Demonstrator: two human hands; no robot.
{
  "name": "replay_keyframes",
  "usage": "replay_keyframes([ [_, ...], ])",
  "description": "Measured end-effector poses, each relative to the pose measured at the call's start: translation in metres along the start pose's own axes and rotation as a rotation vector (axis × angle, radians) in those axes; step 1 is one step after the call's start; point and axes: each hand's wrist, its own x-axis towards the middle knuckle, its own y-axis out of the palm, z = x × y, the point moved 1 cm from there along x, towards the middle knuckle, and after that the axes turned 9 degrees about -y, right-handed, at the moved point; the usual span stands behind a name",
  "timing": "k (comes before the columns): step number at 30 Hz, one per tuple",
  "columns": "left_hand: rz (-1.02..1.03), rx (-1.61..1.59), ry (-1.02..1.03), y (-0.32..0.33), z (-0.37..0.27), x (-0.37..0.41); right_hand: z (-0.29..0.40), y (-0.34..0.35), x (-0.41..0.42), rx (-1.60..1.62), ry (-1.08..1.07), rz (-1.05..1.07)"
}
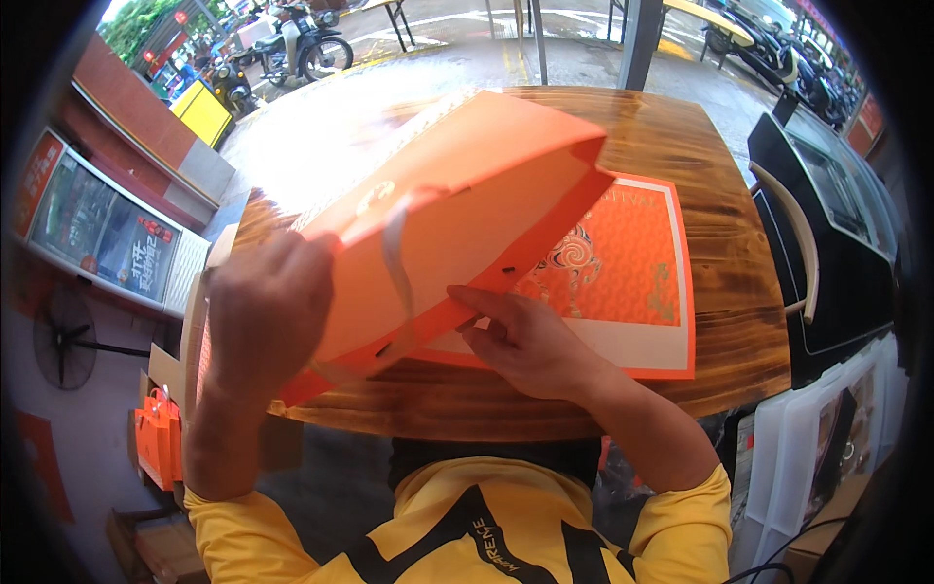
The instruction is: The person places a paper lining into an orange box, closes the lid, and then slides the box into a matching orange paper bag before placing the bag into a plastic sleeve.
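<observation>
An orange paper gift bag (467,226) is tilted above the wooden table, its mouth towards me and a pale ribbon handle (398,266) hanging across the opening. At the bag's left end is my left hand (270,314), blurred, with curled fingers; whether it grips the bag or a handle cannot be told. My right hand (511,332) pinches the near edge of the bag's mouth between finger and thumb, close to a small dark handle end (508,270). Partly under the bag, a flat orange printed bag or sheet (635,292) with a white border and a patterned animal figure lies on the table.
The wooden table (730,292) spans the middle. At right are a chair (803,241) and translucent plastic bins (781,438). To the left stand a cardboard box (166,369), small orange bags (157,438), a fan (66,336) and a glass-fronted fridge (102,226). Motorcycles (303,47) are parked beyond.
</observation>
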Motion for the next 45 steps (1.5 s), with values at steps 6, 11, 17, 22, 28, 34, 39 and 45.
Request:
replay_keyframes([
  [6, -0.162, 0.059, -0.096, -0.009, 0.031, 0.037, -0.008, -0.002, 0.009, -0.047, -0.01, -0.035],
  [11, -0.033, 0.165, 0.124, 0.018, 0.023, 0.036, 0.006, 0.003, 0.009, 0.021, -0.033, -0.052],
  [17, -0.067, 0.165, 0.12, 0.022, 0.035, 0.045, 0.001, 0.021, -0.027, -0.754, -0.332, -0.047],
  [22, -0.089, 0.183, 0.149, 0.027, 0.043, 0.051, -0.019, 0.015, -0.073, -1.018, -0.244, 0.21],
  [28, -0.105, 0.175, 0.153, 0.037, 0.044, 0.059, -0.006, -0.006, -0.119, -0.941, -0.204, 0.237],
  [34, -0.163, 0.151, 0.163, 0.052, 0.047, 0.068, 0.002, -0.009, -0.16, -0.926, -0.146, 0.149],
  [39, -0.178, 0.12, 0.16, 0.066, 0.05, 0.069, 0.028, -0.014, -0.173, -0.739, -0.039, 0.241],
  [45, -0.163, 0.052, 0.106, 0.072, 0.06, 0.068, 0.03, -0.102, -0.139, -0.688, -0.066, 0.158],
])
